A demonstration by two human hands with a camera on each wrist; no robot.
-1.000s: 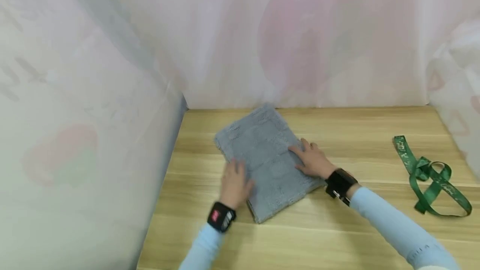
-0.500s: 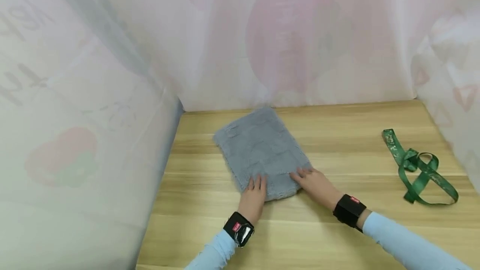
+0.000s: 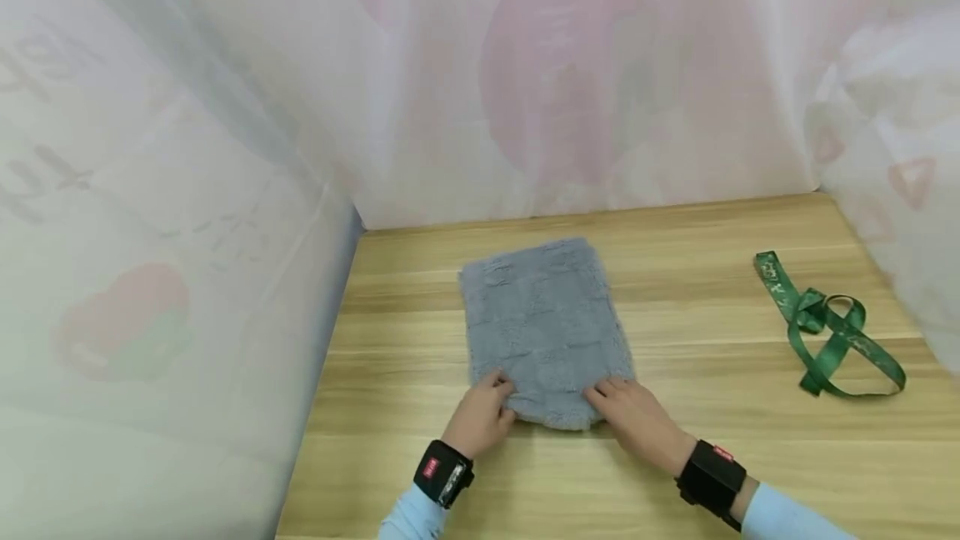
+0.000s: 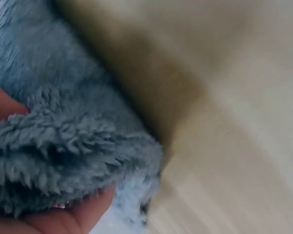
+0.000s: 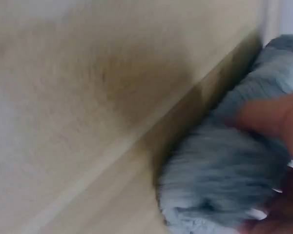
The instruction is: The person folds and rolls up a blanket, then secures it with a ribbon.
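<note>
- A folded grey fleece towel (image 3: 545,332) lies flat on a wooden table (image 3: 712,457), roughly at its middle, long side running away from the person. Its near edge is at the person's hands.
- Judgement on the step: both hands seem to be taking the near edge by its two corners. Doing this well likely means pinching all the layers together at each corner and lifting both evenly, so the stack does not slide apart or skew.
- The left hand (image 3: 480,419) pinches the near-left corner. The left wrist view shows the thick pile held between thumb and fingers (image 4: 73,214).
- The right hand (image 3: 641,423) grips the near-right corner, fingers curled into the fleece. The right wrist view is blurred but shows fingertips (image 5: 263,214) wrapped round the fluffy edge.
- Both forearms wear pale blue sleeves and black wrist bands.
- A green ribbon (image 3: 825,327) lies loosely looped, well apart to the right.
- Pale patterned curtains (image 3: 525,82) close off the back and sides.
</note>
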